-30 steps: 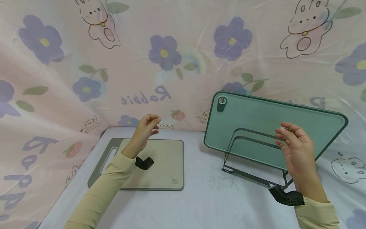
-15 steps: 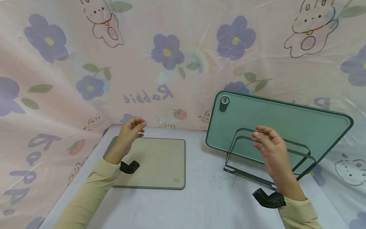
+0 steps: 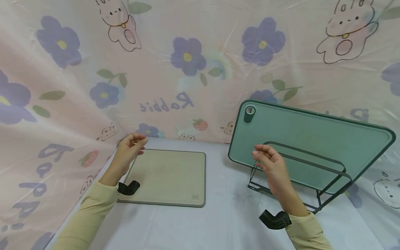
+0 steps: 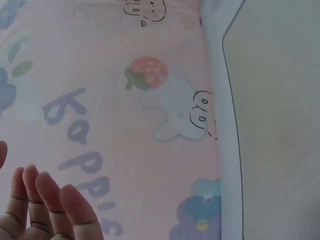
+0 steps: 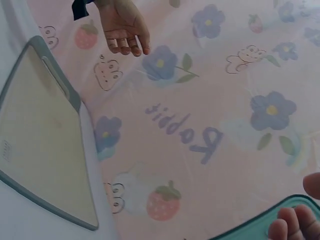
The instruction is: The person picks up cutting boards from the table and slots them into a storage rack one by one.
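A beige cutting board (image 3: 170, 177) with a grey edge lies flat on the table. My left hand (image 3: 127, 156) hovers over its left end, covering the handle side, fingers loosely bent and holding nothing. The left wrist view has the thumb and fingertips (image 4: 75, 205) apart. At the right, a green cutting board (image 3: 300, 128) leans tilted in a black wire rack (image 3: 307, 159). In front of the rack's left side is my right hand (image 3: 275, 172), raised with relaxed fingers and nothing in them. Its fingertips (image 5: 290, 220) overlap the green board in the right wrist view.
A white cloth covers the table (image 3: 218, 222). Behind and to the left hangs a pink printed curtain (image 3: 150, 69) with flowers and rabbits. A strip of tabletop separates the beige board from the rack.
Both hands have moved left: the left hand also a little down, the right one from the rack's right part to its left side. The view has shifted slightly; the boards and rack stay put.
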A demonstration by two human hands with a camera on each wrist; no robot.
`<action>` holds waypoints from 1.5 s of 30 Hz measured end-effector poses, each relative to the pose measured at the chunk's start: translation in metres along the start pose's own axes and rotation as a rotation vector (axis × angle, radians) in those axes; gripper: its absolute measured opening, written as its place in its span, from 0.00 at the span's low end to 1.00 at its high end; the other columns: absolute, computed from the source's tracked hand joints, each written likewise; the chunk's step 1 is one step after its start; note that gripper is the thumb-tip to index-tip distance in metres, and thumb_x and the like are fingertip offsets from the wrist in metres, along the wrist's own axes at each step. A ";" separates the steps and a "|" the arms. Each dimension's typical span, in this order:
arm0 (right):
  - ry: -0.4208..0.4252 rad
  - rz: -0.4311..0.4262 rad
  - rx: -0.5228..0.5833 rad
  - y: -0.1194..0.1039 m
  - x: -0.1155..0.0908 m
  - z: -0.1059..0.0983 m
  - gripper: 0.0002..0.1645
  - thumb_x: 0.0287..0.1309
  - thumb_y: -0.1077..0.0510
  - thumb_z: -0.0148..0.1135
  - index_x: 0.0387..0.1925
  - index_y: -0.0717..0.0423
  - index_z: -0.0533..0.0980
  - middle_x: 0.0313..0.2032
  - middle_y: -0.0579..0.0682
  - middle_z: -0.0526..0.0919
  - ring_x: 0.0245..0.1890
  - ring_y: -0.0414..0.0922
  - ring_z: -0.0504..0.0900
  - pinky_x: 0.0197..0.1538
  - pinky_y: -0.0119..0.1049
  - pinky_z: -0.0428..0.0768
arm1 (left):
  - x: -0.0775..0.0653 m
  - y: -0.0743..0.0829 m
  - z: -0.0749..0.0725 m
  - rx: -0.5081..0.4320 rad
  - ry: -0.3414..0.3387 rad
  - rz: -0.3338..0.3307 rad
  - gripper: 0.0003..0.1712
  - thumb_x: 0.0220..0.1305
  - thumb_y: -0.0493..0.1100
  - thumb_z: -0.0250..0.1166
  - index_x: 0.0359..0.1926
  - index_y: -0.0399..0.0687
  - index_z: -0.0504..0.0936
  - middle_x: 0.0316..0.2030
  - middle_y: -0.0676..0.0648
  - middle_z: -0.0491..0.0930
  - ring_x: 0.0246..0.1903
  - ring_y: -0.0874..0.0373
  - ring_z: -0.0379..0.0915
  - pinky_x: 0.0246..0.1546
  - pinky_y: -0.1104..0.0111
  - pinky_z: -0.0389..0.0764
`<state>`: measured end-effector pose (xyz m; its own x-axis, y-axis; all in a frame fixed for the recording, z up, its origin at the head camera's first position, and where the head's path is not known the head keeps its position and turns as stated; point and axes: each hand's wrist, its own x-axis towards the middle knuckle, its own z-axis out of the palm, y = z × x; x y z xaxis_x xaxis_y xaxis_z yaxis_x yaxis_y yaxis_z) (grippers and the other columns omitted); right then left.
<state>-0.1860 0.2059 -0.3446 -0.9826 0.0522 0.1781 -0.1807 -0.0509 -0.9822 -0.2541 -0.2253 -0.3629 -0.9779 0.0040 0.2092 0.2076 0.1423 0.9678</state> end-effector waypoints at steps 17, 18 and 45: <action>-0.001 0.155 -0.065 0.037 0.007 0.031 0.17 0.66 0.58 0.60 0.52 0.61 0.70 0.39 0.47 0.76 0.42 0.43 0.74 0.46 0.36 0.74 | -0.013 -0.021 -0.034 0.147 -0.010 -0.046 0.21 0.72 0.46 0.58 0.52 0.30 0.70 0.37 0.52 0.73 0.35 0.62 0.71 0.36 0.71 0.78; 0.000 0.166 -0.068 0.039 0.008 0.033 0.18 0.66 0.58 0.60 0.53 0.62 0.69 0.40 0.48 0.76 0.42 0.43 0.74 0.46 0.36 0.74 | -0.013 -0.024 -0.036 0.157 -0.006 -0.051 0.21 0.72 0.46 0.58 0.52 0.30 0.70 0.37 0.52 0.73 0.34 0.62 0.71 0.36 0.71 0.78; -0.028 0.350 -0.052 0.108 0.022 0.066 0.16 0.66 0.59 0.58 0.50 0.67 0.71 0.42 0.53 0.76 0.39 0.46 0.74 0.50 0.46 0.73 | -0.008 -0.084 -0.090 0.326 0.039 -0.280 0.28 0.70 0.46 0.60 0.58 0.27 0.69 0.49 0.38 0.75 0.42 0.49 0.71 0.42 0.62 0.79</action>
<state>-0.2301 0.1360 -0.4431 -0.9856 0.0129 -0.1688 0.1687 -0.0097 -0.9856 -0.2612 -0.3262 -0.4331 -0.9923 -0.1159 -0.0445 -0.0912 0.4375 0.8946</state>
